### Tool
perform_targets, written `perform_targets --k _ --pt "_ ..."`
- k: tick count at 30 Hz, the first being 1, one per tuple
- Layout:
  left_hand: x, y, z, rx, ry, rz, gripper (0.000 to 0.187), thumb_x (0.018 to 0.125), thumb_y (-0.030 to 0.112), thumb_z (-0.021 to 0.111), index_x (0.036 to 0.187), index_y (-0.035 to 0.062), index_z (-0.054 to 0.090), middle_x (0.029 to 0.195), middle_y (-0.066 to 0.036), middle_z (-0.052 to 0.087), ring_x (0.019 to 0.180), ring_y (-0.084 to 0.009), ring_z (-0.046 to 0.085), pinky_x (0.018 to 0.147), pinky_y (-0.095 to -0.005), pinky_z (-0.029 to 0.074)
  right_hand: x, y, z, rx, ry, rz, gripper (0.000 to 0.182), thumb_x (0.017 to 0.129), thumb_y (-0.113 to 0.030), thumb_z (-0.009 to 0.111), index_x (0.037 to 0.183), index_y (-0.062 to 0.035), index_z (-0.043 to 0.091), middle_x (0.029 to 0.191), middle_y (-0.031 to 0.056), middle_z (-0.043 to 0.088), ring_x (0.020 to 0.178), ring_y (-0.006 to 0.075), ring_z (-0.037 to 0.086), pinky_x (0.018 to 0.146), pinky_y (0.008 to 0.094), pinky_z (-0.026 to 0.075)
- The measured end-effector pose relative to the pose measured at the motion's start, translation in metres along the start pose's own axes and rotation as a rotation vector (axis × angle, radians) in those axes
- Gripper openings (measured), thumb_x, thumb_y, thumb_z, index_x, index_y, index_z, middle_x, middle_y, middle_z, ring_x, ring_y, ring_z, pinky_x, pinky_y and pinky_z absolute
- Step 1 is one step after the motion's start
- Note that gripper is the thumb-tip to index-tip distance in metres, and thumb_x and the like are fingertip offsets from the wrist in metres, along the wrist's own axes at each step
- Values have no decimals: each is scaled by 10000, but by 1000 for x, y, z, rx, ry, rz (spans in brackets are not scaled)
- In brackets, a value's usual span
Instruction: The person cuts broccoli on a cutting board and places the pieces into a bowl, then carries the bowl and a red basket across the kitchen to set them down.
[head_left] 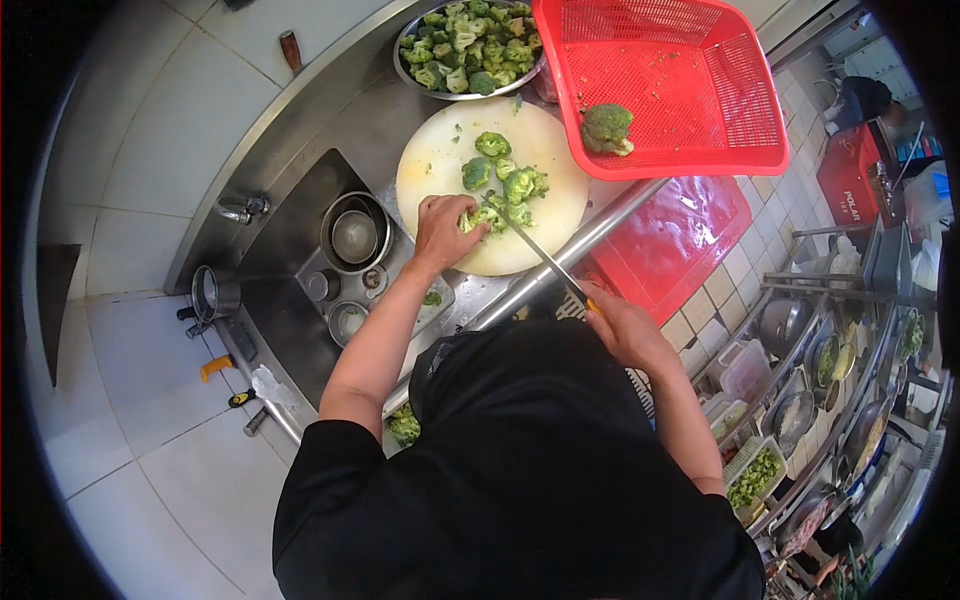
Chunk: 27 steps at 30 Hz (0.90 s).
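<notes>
A round steel bowl of green florets [468, 48] sits beyond the round white board [425, 165], a red plastic basket [690, 167] at far right. The left hand's [443, 235] fingers curl, gripping a green broccoli piece [487, 219] on the board; the right hand [628, 328] is closed round the long steel knife [541, 254] — blade slanting from near right to far left.
</notes>
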<state>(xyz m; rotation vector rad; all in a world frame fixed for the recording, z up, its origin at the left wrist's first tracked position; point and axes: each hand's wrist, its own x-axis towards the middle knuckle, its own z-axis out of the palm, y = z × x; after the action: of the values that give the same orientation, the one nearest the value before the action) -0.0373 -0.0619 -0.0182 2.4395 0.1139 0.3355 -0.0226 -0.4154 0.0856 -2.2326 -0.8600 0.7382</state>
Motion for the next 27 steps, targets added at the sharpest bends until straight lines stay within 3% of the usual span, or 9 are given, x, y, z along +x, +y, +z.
perform_targets --k 13,21,24,26,27 --pt "-6 -11 14 72 90 90 262 764 298 823 922 116 718 956 -33 726 1002 -228 649 1009 -405 360 11 3 12 -145 25 -17 452 1048 -246 488 1465 -79 445 1177 258 672 1089 434 645 915 525 516" --pt "-7 -13 14 45 97 115 239 762 296 833 882 125 716 931 -33 724 987 -234 650 992 -395 366 26 2 17 -250 -178 161 463 1064 -283 430 1480 -80 398 1030 311 690 954 476 672 854 569 515" --pt "-6 -12 11 41 72 108 247 766 293 824 901 117 716 939 -29 730 1007 -228 649 1030 -412 345 32 14 26 -202 -144 122 466 1069 -293 425 1486 -88 387 1035 304 692 972 483 666 868 578 506" --pt "-8 -14 8 82 -15 68 392 761 331 825 1084 139 712 1072 -43 721 1070 -222 631 1038 -425 337 26 15 25 -165 -126 96 465 1070 -296 427 1485 -89 388 1053 303 689 985 481 663 878 582 500" --pt "-5 -13 7 82 -14 74 392 761 331 825 1084 139 712 1072 -43 721 1070 -222 631 1038 -425 337 24 13 20 -135 -105 65 465 1071 -299 429 1485 -90 388 1071 302 687 999 480 660 889 586 493"
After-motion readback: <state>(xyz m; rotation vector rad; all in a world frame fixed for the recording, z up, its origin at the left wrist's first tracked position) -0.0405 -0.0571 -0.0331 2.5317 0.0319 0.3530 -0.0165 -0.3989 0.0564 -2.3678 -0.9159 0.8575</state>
